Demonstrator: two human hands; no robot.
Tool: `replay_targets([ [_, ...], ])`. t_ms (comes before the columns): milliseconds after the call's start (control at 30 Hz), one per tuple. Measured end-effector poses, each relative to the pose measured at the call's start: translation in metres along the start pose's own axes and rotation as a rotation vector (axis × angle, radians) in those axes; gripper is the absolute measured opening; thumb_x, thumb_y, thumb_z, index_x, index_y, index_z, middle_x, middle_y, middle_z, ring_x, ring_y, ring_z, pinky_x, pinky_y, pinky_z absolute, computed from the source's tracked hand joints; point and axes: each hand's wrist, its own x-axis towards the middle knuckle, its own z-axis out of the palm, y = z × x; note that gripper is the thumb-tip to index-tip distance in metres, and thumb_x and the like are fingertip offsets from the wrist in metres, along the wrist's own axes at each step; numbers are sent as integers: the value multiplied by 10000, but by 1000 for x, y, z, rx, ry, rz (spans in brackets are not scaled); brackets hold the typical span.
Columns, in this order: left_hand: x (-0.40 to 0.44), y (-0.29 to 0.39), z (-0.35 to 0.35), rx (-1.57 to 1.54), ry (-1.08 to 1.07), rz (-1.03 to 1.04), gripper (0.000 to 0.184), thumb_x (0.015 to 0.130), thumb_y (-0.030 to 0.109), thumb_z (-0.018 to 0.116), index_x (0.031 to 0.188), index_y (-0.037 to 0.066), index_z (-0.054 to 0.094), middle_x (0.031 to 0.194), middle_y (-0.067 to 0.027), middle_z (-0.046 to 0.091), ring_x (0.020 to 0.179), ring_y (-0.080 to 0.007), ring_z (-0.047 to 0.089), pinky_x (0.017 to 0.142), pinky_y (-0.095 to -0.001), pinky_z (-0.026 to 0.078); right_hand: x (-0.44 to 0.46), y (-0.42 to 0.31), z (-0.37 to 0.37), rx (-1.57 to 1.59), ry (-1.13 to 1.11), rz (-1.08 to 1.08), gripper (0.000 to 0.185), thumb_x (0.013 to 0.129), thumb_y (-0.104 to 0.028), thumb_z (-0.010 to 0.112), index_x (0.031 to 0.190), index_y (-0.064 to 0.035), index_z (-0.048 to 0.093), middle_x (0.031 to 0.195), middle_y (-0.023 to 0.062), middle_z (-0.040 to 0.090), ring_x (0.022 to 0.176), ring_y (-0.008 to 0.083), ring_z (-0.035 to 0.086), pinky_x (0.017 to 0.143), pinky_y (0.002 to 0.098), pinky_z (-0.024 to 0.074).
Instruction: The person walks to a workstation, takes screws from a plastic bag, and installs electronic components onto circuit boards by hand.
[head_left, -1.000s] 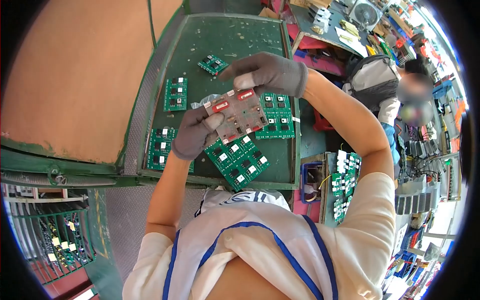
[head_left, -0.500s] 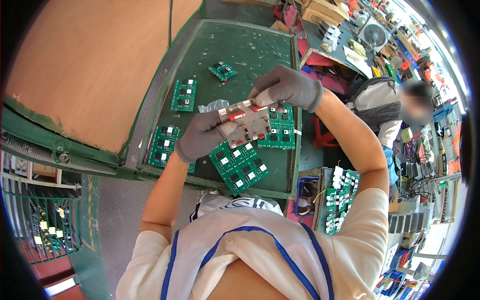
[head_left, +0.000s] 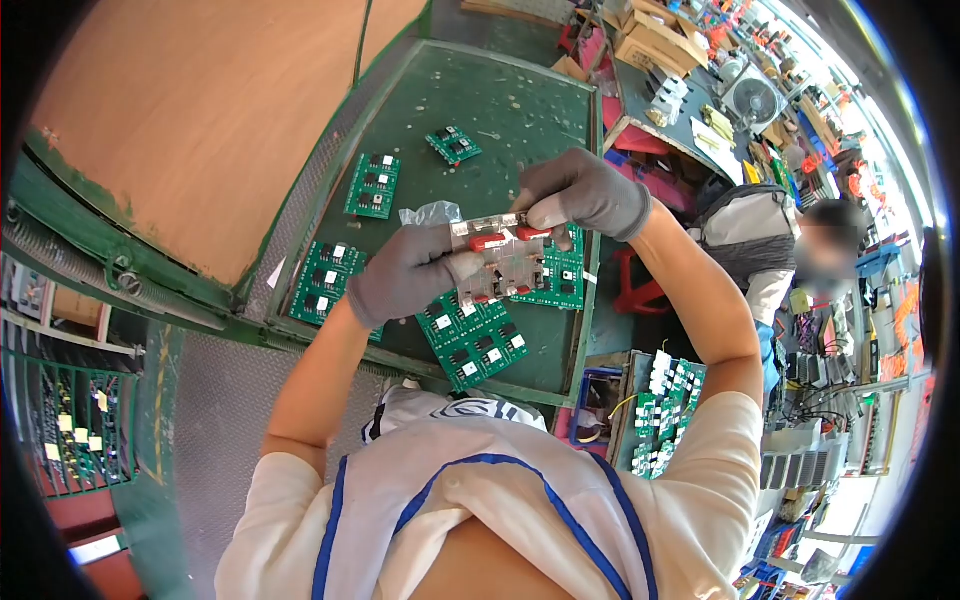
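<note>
A greyish, see-through-looking board with red and metallic parts (head_left: 513,264) is held up over the green table (head_left: 480,110). My left hand (head_left: 402,275), in a grey glove, grips its left side with the thumb on the upper face. At the board's upper right corner, the gloved fingers of my right hand (head_left: 590,197) are pinched near a red part. Below the board lies a green circuit board (head_left: 485,345), partly covered by it. Another green circuit board (head_left: 565,280) is under my right hand. Clear plastic film (head_left: 430,213) sits beside my left hand.
More green circuit boards lie on the table: a small one (head_left: 453,145), one at the left (head_left: 374,186) and one nearer (head_left: 328,275). A rack of boards (head_left: 665,415) stands to the right. A person (head_left: 745,235) is beyond it, near a fan (head_left: 752,97).
The held board has shifted slightly right and down in view and looks more upright. Both hands keep their hold on it. The camera view has turned slightly.
</note>
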Motion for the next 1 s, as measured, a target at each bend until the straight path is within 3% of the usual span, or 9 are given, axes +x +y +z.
replay_targets([
  [100, 3, 1, -1, -1, 0, -7, 266, 894, 88, 578, 1141, 0, 625, 822, -81, 653, 725, -106, 556, 663, -274, 467, 3, 6, -6, 29, -71, 8, 269, 783, -155, 689, 955, 52, 697, 737, 104, 644, 576, 138, 625, 521, 247, 500],
  [167, 3, 2, -1, 3, 14, -20, 256, 882, 82, 583, 1117, -5, 633, 803, -89, 649, 709, -114, 558, 646, -282, 464, 10, 12, -7, -204, -18, -158, 287, 796, -154, 691, 1000, 48, 687, 776, 106, 657, 624, 141, 641, 555, 248, 517],
  [333, 3, 17, 1, 256, 65, -46, 175, 838, 113, 606, 964, 6, 660, 690, -147, 610, 589, -220, 575, 554, -343, 444, 3, 0, 2, -246, 68, -129, 298, 788, -119, 668, 1041, 37, 676, 801, 96, 664, 669, 128, 643, 588, 253, 516],
  [433, 2, 24, 5, 317, 103, -55, 168, 842, 127, 599, 958, 23, 662, 673, -149, 601, 587, -257, 597, 536, -364, 439, 3, 2, 5, -300, 125, -175, 282, 773, -101, 656, 1020, 36, 681, 788, 85, 661, 663, 119, 631, 589, 253, 503],
  [600, -2, 32, 3, 296, 67, -32, 190, 846, 109, 592, 1003, 30, 664, 678, -136, 617, 605, -241, 618, 545, -358, 449, 1, -3, 1, -472, 85, -326, 223, 778, -100, 662, 953, 34, 695, 768, 78, 656, 647, 112, 614, 572, 248, 486],
  [767, -3, 17, -2, 245, 47, 24, 241, 851, 91, 588, 1074, 22, 651, 726, -142, 635, 614, -167, 585, 582, -311, 464, 0, -4, 2, -225, 23, -183, 217, 807, -126, 677, 943, 42, 694, 763, 80, 656, 657, 105, 621, 571, 248, 491],
  [867, -3, 12, -7, 170, 25, -49, 260, 868, 105, 588, 1105, 8, 636, 742, -100, 643, 644, -134, 553, 610, -286, 466, 0, 0, 2, -126, 7, -183, 237, 823, -148, 662, 956, 47, 688, 758, 72, 658, 658, 109, 627, 589, 244, 497],
  [933, -1, 6, -10, -168, 13, -182, 286, 881, 104, 582, 1136, -20, 613, 741, -29, 635, 682, -138, 575, 630, -287, 472, 0, 8, -2, -151, -17, -181, 326, 874, -215, 619, 1033, 67, 659, 788, 88, 661, 689, 131, 639, 622, 254, 518],
  [1000, -2, -10, -9, -302, 54, -48, 294, 902, 141, 571, 1134, -36, 608, 697, 12, 593, 582, -111, 542, 524, -260, 429, 0, 14, -1, 292, -49, -157, 438, 911, -295, 576, 1115, 91, 610, 843, 119, 661, 734, 159, 645, 649, 271, 536],
])
